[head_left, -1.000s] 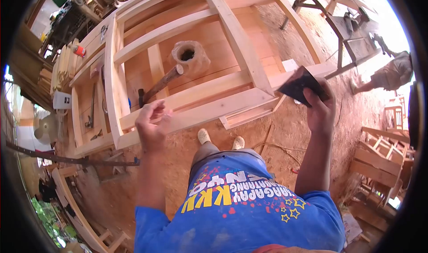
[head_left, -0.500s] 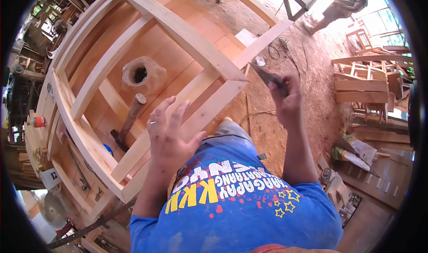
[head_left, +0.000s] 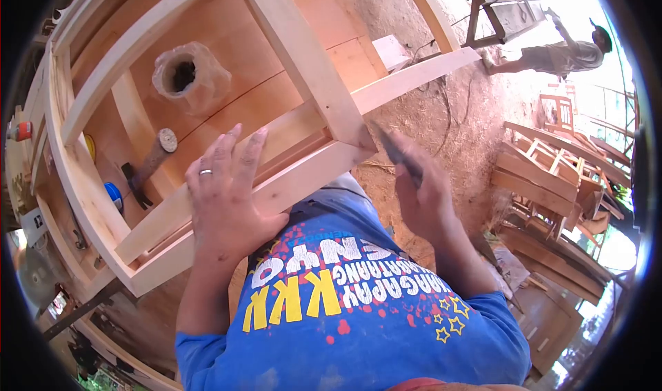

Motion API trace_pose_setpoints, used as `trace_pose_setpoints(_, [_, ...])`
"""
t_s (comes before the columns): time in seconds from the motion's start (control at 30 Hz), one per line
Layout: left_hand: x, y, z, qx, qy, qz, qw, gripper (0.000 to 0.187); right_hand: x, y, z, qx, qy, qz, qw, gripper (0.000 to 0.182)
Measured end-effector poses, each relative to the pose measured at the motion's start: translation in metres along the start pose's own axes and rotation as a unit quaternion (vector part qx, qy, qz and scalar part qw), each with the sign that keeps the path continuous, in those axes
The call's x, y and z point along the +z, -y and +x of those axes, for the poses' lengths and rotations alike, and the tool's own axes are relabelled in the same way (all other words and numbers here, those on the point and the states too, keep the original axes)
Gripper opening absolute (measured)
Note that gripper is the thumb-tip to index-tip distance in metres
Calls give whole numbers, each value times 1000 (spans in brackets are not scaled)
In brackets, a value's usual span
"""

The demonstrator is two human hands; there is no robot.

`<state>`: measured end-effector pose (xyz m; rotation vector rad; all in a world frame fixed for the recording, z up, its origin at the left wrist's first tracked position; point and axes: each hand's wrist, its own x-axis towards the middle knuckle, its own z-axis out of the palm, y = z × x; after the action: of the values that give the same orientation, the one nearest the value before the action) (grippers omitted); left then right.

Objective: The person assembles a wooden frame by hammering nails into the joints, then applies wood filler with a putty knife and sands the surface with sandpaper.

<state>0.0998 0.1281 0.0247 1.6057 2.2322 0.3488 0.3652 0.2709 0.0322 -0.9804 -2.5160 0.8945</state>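
A pale wooden frame point(head_left: 303, 181) with curved slats stands before me, one corner pointing right. My left hand point(head_left: 224, 194), with a ring, lies on its near rail, fingers spread. My right hand point(head_left: 424, 191) is closed around a dark, pointed flat tool point(head_left: 400, 153), whose tip is beside the frame's corner. Whether the tip touches the wood is unclear. Inside the frame, on a wooden panel point(head_left: 227, 115), are a hammer point(head_left: 153, 160) and a roll in clear plastic point(head_left: 192, 78).
A person point(head_left: 569, 54) stands at the upper right near a dark stand point(head_left: 507, 15). Chair parts and boards point(head_left: 538, 177) are piled at the right. A blue round object point(head_left: 114, 194) and a red container point(head_left: 22, 131) are at the left. Cables lie on the dusty ground point(head_left: 455, 115).
My right hand has moved down with the tool, bringing its tip beside the frame's corner. My left hand stays on the rail. The view has shifted, and the other person appears farther right.
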Motion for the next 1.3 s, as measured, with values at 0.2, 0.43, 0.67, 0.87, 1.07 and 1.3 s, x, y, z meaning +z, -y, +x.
trace_pose_setpoints(0.2, [-1, 4, 5, 10, 11, -20, 1000, 107, 5, 8, 11, 12, 94, 16, 995, 78])
trace_pose_setpoints(0.43, [2, 7, 12, 32, 4, -38, 999, 90, 3, 2, 46, 23, 188, -71, 979, 69])
trace_pose_setpoints(0.67, [3, 9, 12, 37, -5, -39, 999, 83, -3, 4, 66, 2, 266, -212, 940, 61])
trace_pose_setpoints(0.87, [6, 10, 11, 52, -18, -17, 998, 101, -4, 16, 73, -42, 299, -308, 902, 60])
trace_pose_setpoints(1.07, [8, 7, 10, 57, -33, -14, 998, 103, -7, 7, 67, -102, 262, -346, 895, 41])
trace_pose_setpoints(1.3, [7, -1, 8, 38, -24, 1, 999, 106, -19, -6, 63, 73, 422, -279, 860, 29])
